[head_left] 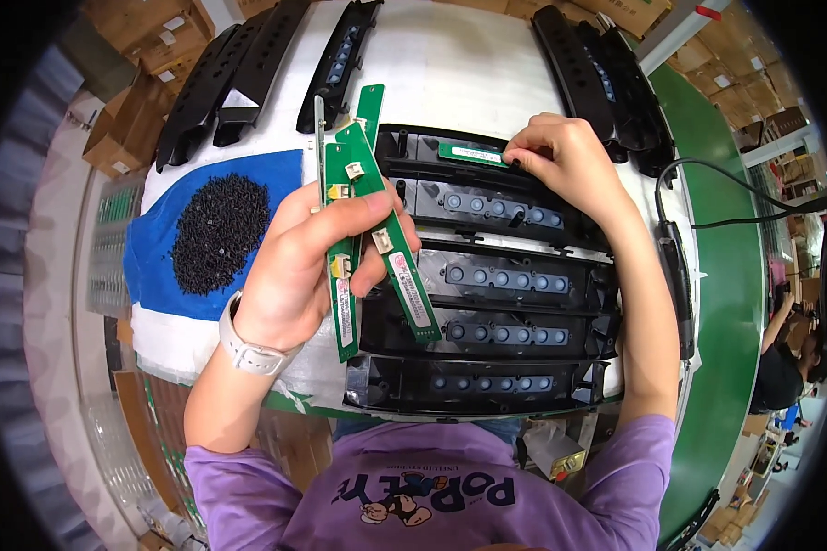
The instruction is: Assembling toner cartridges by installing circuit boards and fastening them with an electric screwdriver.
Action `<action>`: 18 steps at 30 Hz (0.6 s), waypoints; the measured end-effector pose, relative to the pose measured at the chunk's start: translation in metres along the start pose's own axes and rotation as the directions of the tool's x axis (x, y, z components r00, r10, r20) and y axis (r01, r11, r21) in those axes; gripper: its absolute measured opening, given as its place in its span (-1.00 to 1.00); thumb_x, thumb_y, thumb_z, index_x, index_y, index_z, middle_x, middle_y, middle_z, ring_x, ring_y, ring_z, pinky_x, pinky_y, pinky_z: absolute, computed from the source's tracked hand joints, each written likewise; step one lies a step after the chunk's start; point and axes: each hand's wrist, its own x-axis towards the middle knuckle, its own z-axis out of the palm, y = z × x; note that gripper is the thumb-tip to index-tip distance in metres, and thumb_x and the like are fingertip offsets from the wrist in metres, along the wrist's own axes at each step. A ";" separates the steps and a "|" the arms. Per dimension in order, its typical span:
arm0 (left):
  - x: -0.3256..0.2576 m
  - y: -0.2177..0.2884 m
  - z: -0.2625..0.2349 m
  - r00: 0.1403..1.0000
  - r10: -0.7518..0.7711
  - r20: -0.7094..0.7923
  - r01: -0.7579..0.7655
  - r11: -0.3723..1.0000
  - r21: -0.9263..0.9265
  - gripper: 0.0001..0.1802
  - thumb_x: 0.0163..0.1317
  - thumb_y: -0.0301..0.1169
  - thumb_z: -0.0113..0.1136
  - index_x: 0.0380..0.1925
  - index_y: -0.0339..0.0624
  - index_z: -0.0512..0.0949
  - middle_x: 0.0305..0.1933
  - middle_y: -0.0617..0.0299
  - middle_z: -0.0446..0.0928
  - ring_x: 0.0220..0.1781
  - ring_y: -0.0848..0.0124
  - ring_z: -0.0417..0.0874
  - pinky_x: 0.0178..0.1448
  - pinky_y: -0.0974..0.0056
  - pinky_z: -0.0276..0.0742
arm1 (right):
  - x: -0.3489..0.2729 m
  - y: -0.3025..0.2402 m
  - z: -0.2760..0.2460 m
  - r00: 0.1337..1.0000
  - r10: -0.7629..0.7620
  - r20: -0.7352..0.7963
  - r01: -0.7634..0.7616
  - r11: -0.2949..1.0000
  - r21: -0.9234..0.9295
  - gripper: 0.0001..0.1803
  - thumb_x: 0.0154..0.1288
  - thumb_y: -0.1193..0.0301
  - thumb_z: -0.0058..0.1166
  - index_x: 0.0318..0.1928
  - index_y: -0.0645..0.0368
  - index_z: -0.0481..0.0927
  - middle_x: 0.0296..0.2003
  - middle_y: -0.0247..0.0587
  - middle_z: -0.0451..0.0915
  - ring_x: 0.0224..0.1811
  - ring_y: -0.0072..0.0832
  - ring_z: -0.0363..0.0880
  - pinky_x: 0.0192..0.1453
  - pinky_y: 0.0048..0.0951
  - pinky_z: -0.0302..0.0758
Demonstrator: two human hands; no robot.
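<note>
My left hand [308, 243] is closed around several long green circuit boards [401, 266] with white connectors and label strips, fanned out upright. Another green circuit board [473, 153] lies lengthwise in the farthest of the stacked black plastic housings [404, 151]. At its right end, my right hand [560, 161] has thumb and fingers pinched together on it; a small dark spot shows at the fingertips. Nearer to me, more black housings [505, 275] lie in a row, each with a strip of round bluish-grey buttons. The held boards hide part of their left ends.
Left of the housings, a heap of small black screws [219, 234] rests on a blue cloth [156, 248]. More black housings stand at the far left [257, 69] and far right [606, 83]. A black cable [708, 165] and tool [675, 266] lie along the right edge.
</note>
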 end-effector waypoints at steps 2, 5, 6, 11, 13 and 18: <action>-0.001 -0.002 -0.003 1.000 0.015 -0.010 -0.015 1.000 -0.015 -0.80 0.26 -0.34 -0.01 -0.27 -0.27 0.43 -0.37 0.00 0.55 -0.76 0.58 0.31 -0.59 0.51 0.22 | -0.001 0.000 0.004 0.999 -0.035 0.003 0.035 0.999 -0.014 -0.89 0.05 0.41 0.21 -0.42 0.18 0.67 -0.49 -0.19 0.61 -0.44 -0.30 0.60 -0.31 -0.39 0.51; -0.001 -0.002 0.000 1.000 0.001 -0.009 -0.001 1.000 -0.008 -0.80 0.26 -0.34 -0.01 -0.27 -0.27 0.43 -0.35 -0.01 0.55 -0.74 0.58 0.32 -0.55 0.50 0.24 | -0.003 0.000 0.007 1.000 -0.017 -0.016 0.018 0.997 0.080 -0.89 0.04 0.41 0.21 -0.42 0.18 0.67 -0.48 -0.18 0.60 -0.43 -0.28 0.60 -0.30 -0.37 0.52; 0.002 -0.003 -0.003 1.000 0.008 0.013 -0.008 1.000 0.013 -0.80 0.27 -0.34 -0.02 -0.25 -0.27 0.43 -0.31 -0.02 0.55 -0.73 0.59 0.32 -0.51 0.49 0.27 | -0.003 -0.002 0.003 1.000 -0.016 -0.009 0.016 1.000 0.020 -0.89 0.04 0.41 0.21 -0.42 0.18 0.67 -0.47 -0.17 0.60 -0.42 -0.27 0.60 -0.29 -0.36 0.52; 0.004 -0.001 0.002 0.999 -0.002 0.041 0.001 0.999 0.040 -0.71 0.27 -0.33 -0.01 -0.38 -0.41 0.51 -0.77 0.14 0.40 -0.65 0.54 0.40 -0.43 0.49 0.28 | -0.009 -0.035 -0.018 0.955 -0.174 -0.239 0.153 0.983 -0.106 -0.91 0.07 0.46 0.16 -0.38 0.18 0.65 -0.56 -0.23 0.52 -0.52 -0.30 0.54 -0.43 -0.36 0.48; 0.001 -0.002 0.005 0.999 -0.032 -0.027 0.036 0.986 0.164 -0.71 0.28 -0.34 -0.02 -0.38 -0.40 0.52 -0.75 0.15 0.40 -0.63 0.54 0.42 -0.42 0.49 0.28 | -0.012 -0.066 -0.025 0.848 -0.458 -0.265 0.487 0.872 0.049 -0.86 0.00 0.46 0.15 -0.34 0.15 0.62 -0.53 -0.30 0.51 -0.52 -0.36 0.51 -0.48 -0.42 0.46; -0.010 -0.001 -0.001 0.997 -0.029 0.074 0.028 0.999 0.017 -0.80 0.21 -0.38 0.13 -0.47 -0.32 0.52 -0.55 0.22 0.51 -0.67 0.53 0.46 -0.59 0.48 0.28 | -0.018 -0.112 -0.015 0.612 -0.786 -0.084 0.766 0.616 -0.184 -0.72 -0.13 0.40 0.14 -0.29 0.10 0.60 -0.49 -0.41 0.41 -0.50 -0.49 0.42 -0.58 -0.50 0.33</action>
